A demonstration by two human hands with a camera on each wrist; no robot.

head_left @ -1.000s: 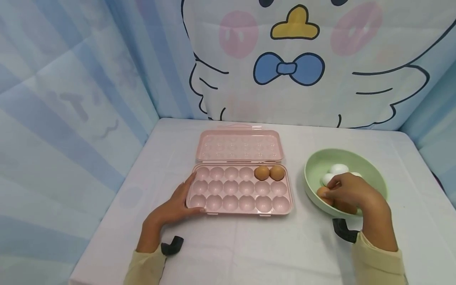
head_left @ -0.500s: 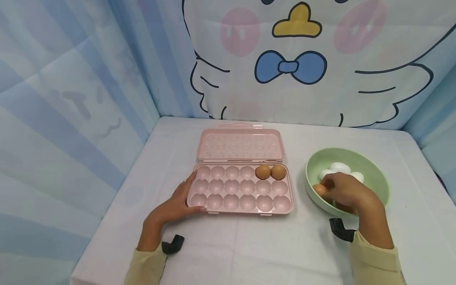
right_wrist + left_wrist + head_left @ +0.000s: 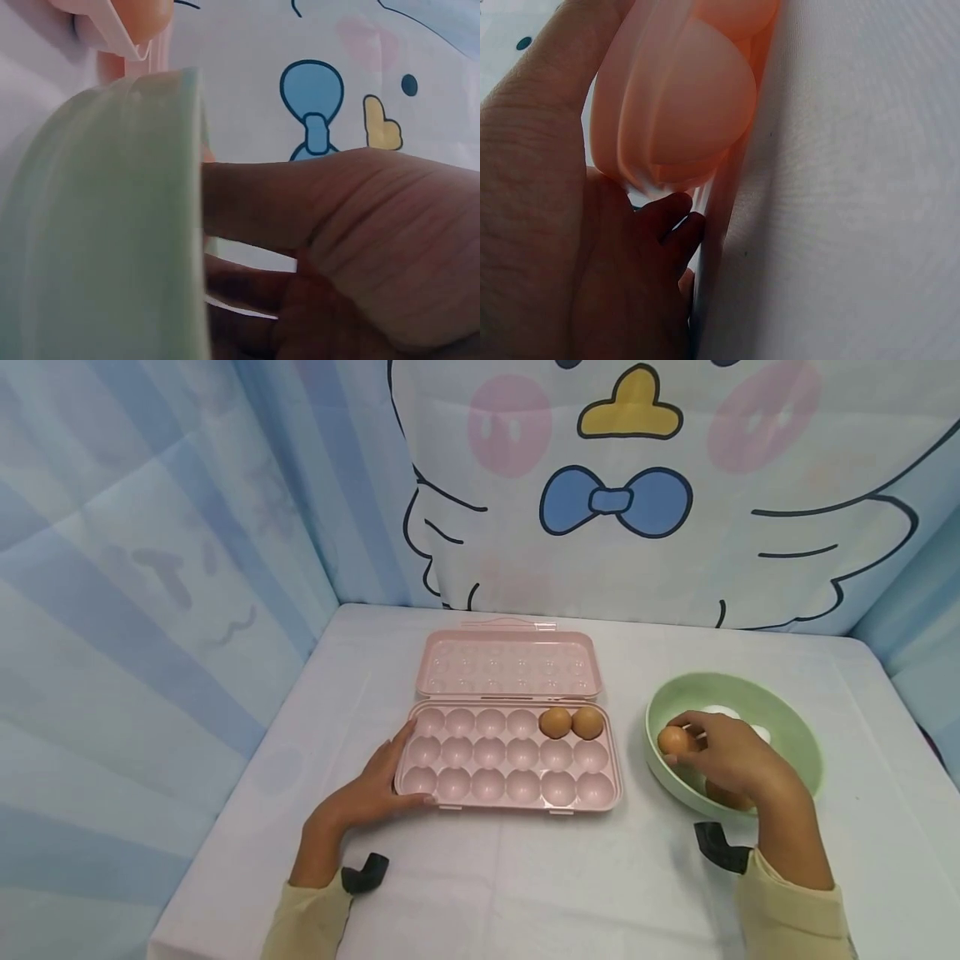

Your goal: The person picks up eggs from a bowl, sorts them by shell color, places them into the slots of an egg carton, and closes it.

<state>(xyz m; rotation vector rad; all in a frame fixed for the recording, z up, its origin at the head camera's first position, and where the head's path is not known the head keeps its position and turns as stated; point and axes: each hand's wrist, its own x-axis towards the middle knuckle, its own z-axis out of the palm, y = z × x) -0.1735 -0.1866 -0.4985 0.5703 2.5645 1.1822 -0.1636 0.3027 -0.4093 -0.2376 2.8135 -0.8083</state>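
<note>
A pink plastic egg tray [image 3: 489,767] lies with its lid [image 3: 508,662] folded back. Two brown eggs [image 3: 555,722] fill the right end of its far row. My left hand [image 3: 372,789] grips the left end, thumb along the near edge and fingers on the side; the left wrist view shows those fingers close against the pink wall. At the right, inside a green bowl [image 3: 780,718], my right hand [image 3: 731,753] pinches a brown egg [image 3: 673,740] between thumb and fingers. The right wrist view has the bowl's wall hiding most of that grip.
White eggs [image 3: 722,711] and another brown egg [image 3: 727,795] sit in the bowl, partly covered by the right hand. A white cloth covers the table [image 3: 480,885]. Behind stands a curtain [image 3: 615,568] with a cartoon print.
My right hand has drawn the brown egg up toward the bowl's left rim, so more of the egg shows. My left hand stays on the tray.
</note>
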